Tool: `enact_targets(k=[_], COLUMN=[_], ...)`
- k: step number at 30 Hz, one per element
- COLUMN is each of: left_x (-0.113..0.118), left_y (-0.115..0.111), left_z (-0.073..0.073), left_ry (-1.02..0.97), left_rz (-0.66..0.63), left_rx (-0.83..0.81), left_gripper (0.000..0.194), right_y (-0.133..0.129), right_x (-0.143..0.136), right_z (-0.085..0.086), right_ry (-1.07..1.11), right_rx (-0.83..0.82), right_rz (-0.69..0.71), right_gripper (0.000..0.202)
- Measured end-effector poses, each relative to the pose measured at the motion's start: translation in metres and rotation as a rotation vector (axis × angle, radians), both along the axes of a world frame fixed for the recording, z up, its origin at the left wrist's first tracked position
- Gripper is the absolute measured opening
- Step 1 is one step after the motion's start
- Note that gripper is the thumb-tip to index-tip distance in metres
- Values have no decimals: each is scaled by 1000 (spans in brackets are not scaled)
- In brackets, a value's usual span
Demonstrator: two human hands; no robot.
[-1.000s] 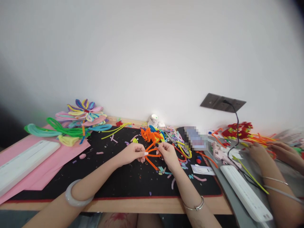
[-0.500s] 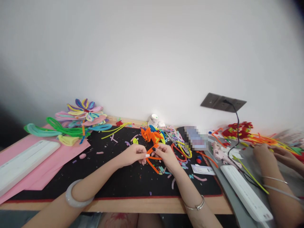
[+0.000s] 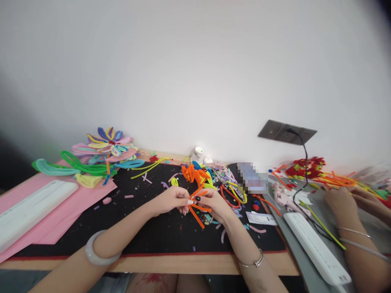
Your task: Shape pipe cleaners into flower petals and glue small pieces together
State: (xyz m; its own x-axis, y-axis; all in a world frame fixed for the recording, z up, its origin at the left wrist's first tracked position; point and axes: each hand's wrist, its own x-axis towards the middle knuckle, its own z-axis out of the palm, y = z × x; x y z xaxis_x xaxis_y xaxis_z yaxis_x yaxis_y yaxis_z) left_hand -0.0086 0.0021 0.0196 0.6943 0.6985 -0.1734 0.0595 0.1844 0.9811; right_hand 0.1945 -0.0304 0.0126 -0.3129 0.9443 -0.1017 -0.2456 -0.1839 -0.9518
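Orange pipe cleaners [image 3: 197, 217] are pinched between my two hands above the black mat [image 3: 146, 240], with their ends fanning out to the right. My left hand [image 3: 176, 200] grips them at the crossing, thumb and fingertips pressed together. On the other side, my right hand [image 3: 210, 201] is closed on the same pipe cleaners, fingertips touching or nearly touching those of the left. Just behind lies a bunch of looped orange pipe cleaners [image 3: 194, 173], and yellow loops [image 3: 210, 179] lie beside it. How the strands join is hidden by my fingers.
Cut scraps [image 3: 222, 173] litter the mat's back right. A pipe-cleaner flower [image 3: 111, 142] and a white power-strip-like box [image 3: 36, 213] are left, on pink sheets [image 3: 70, 215]. At right are a glue gun [image 3: 284, 197], a cable [image 3: 305, 162], a white box [image 3: 316, 246] and a co-worker's hands [image 3: 342, 203].
The orange strands between my fingers have tilted and spread, their free ends now lower and farther right. My hands have barely shifted. The co-worker's hand has moved slightly.
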Motion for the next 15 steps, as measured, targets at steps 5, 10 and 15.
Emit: enact_targets(k=[5,10,15], left_x=[1,1,2], left_y=[-1,-1,0], left_z=[-2,-4,-5], left_ry=[-17,-65,-95], left_rz=[14,61,92], left_rx=[3,-12,-7], left_gripper=[39,42,44], right_y=[2,3,2], right_x=[-4,-8,-10], right_z=[-5,-8,-5], right_ry=[17,53,43], right_rx=[25,93,160], right_rz=[-49,-93,-125], right_gripper=[29,32,32])
